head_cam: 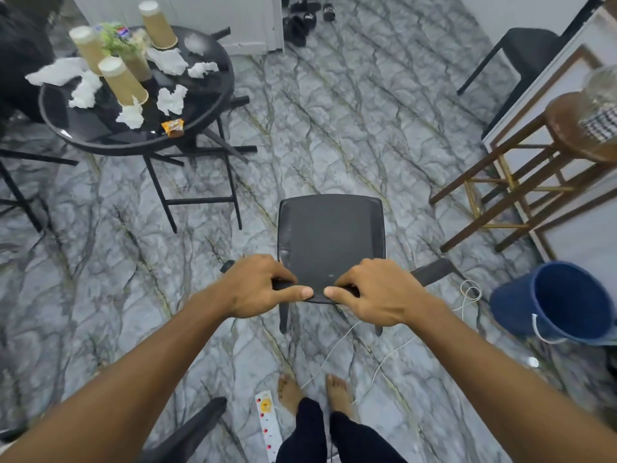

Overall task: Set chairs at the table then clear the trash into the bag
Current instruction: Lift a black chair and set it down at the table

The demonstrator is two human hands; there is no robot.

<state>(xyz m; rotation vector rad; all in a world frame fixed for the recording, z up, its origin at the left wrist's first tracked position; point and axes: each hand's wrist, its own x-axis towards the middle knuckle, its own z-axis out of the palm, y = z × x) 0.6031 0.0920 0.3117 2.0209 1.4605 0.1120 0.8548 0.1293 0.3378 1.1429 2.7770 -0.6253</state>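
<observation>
A black chair (330,238) stands on the marble floor right in front of me, its seat facing away. My left hand (257,285) and my right hand (374,292) both grip the top of its backrest, thumbs nearly touching. The round black table (83,128) stands at the upper left, well apart from the chair. On it lie several crumpled white tissues (172,100), three upturned brown paper cups (122,81) and an orange snack wrapper (173,127). No bag is in view.
A second black chair (514,55) stands at the back right. A wooden stool (541,168) and a blue bucket (561,302) are on the right. A white cord (394,349) and power strip (268,426) lie by my bare feet. Black sandals (303,18) sit by the far wall.
</observation>
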